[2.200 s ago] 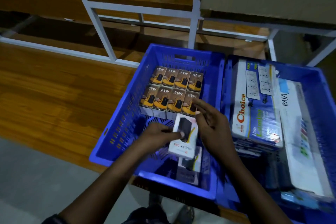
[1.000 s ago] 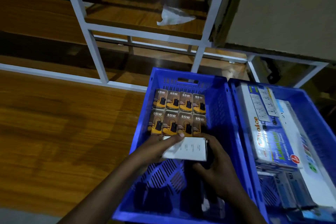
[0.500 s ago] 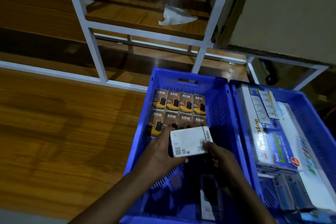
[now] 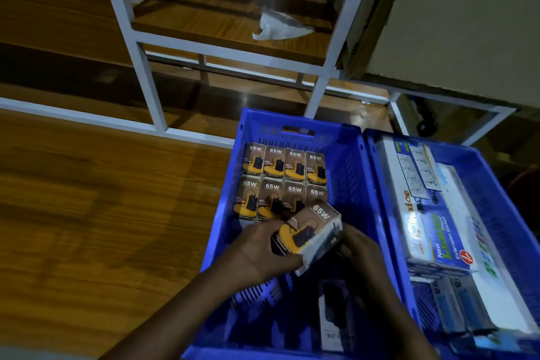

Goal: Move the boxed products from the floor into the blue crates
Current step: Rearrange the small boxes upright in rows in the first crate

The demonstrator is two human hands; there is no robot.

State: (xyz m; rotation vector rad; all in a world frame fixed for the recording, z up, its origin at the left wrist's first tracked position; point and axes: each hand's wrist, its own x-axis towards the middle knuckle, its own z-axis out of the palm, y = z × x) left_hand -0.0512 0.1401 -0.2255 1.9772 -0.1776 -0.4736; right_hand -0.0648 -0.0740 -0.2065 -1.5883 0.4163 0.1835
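Both my hands hold a tilted brown-and-yellow 65W box [image 4: 309,229] over the left blue crate [image 4: 225,213]. My left hand [image 4: 257,248] grips its near left edge. My right hand [image 4: 358,245] is at its right side, fingers hidden behind the box. Two rows of matching 65W boxes [image 4: 282,181] stand at the crate's far end. A white box with a dark picture [image 4: 333,316] lies on the crate floor near me. The right blue crate [image 4: 496,172] holds long white-and-blue extension-cord boxes [image 4: 429,219].
The crates sit on a wooden shelf board [image 4: 87,213] with a white metal rack frame [image 4: 140,67] behind. A crumpled white paper [image 4: 277,26] lies on a farther shelf. A beige wall [image 4: 467,23] rises at the upper right.
The box in my hands has turned over: its white back faced up before, now the 65W printed front shows. It sits slightly nearer and more tilted, held by both hands.
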